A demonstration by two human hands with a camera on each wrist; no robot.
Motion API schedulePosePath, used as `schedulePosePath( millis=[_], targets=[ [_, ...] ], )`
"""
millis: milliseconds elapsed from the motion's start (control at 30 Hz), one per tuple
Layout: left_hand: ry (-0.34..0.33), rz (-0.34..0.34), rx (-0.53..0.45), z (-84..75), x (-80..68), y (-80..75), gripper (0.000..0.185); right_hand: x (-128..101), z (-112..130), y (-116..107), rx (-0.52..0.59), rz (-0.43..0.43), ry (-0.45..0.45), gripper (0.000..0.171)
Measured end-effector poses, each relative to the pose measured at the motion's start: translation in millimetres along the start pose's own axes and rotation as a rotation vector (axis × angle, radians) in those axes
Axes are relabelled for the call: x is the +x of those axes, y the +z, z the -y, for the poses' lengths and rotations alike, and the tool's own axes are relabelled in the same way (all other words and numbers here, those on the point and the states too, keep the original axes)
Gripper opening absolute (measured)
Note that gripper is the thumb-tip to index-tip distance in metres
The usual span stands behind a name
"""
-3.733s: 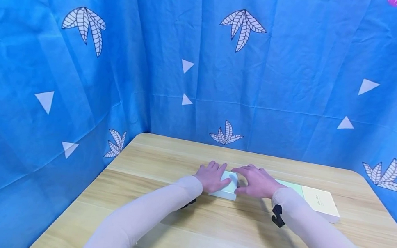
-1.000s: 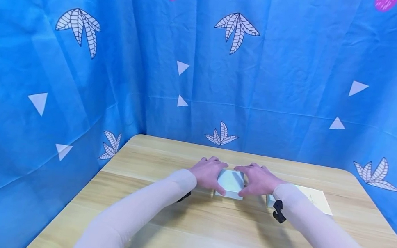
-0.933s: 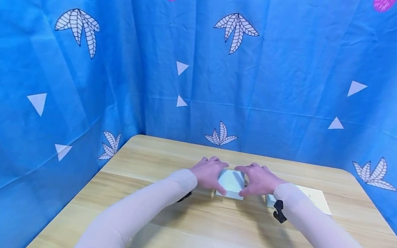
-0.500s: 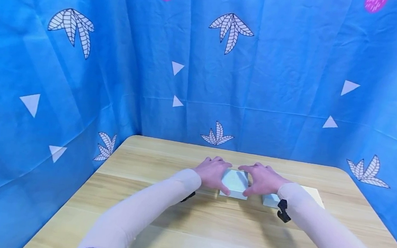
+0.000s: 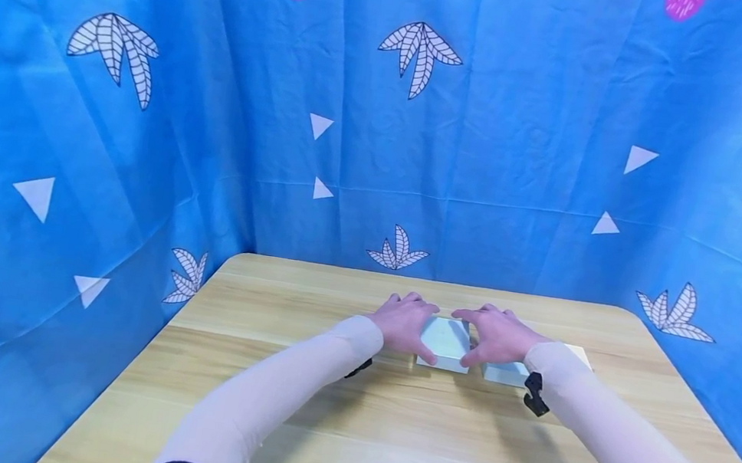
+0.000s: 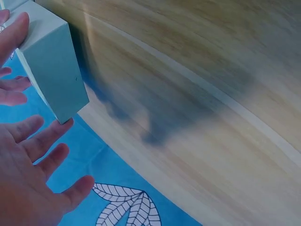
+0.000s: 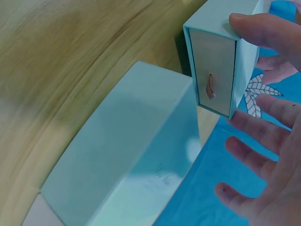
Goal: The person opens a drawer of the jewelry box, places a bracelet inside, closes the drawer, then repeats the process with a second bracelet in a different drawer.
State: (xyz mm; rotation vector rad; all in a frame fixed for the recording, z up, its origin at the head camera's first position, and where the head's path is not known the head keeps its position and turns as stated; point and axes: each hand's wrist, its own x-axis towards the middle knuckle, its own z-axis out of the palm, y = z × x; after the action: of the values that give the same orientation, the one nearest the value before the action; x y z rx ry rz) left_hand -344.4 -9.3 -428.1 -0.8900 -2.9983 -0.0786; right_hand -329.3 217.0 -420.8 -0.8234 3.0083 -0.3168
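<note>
Pale-green drawer box [image 5: 445, 343] sits between both hands on wooden table [image 5: 319, 426]. Left hand [image 5: 406, 325] pinches left side, right hand [image 5: 499, 337] pinches right side, thumbs at near corners.

Small box [image 5: 445, 343] on table [image 5: 333, 428], flat box [image 5: 507, 372] just right.

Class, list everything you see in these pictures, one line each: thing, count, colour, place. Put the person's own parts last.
Small box: one, pale mint, mid-table between both hands; a drawer front with a small brown pull tab shows on its right end.
Flat box: one, pale mint, on the table right of the small box, partly behind the right wrist.
Table: one, light wood.
Curtain: one, blue with white leaves and triangles, round the table.
Left hand: grips the small box's left side.
Right hand: grips its right side.
Sleeves: two, pale pink.
</note>
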Motion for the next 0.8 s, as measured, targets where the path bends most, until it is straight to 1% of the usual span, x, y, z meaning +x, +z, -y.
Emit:
schedulePosePath(
  millis=[233, 367, 467, 667, 800],
  targets=[
    [0.001, 0.003, 0.008, -5.0, 5.3, 2.4, 0.1, -2.0, -4.9, -1.4, -0.001, 0.005, 0.011, 0.093],
    [0.012, -0.004, 0.014, -6.5, 9.3, 5.0, 0.101, -4.1, -7.4, -1.5, 0.0, 0.011, 0.028, 0.093],
    [0.021, -0.008, 0.027, -7.5, 11.6, 7.3, 0.102, -5.1, -9.7, -0.6, -0.001, 0.006, 0.024, 0.094],
    [0.029, 0.008, 0.035, -11.7, 12.2, 10.1, 0.102, -8.4, -12.7, 1.5, 0.0, 0.008, 0.028, 0.093],
    [0.033, 0.0, 0.054, -14.9, 12.4, 9.0, 0.101, -11.0, -13.8, 0.9, 0.006, 0.004, 0.04, 0.093]
  ],
)
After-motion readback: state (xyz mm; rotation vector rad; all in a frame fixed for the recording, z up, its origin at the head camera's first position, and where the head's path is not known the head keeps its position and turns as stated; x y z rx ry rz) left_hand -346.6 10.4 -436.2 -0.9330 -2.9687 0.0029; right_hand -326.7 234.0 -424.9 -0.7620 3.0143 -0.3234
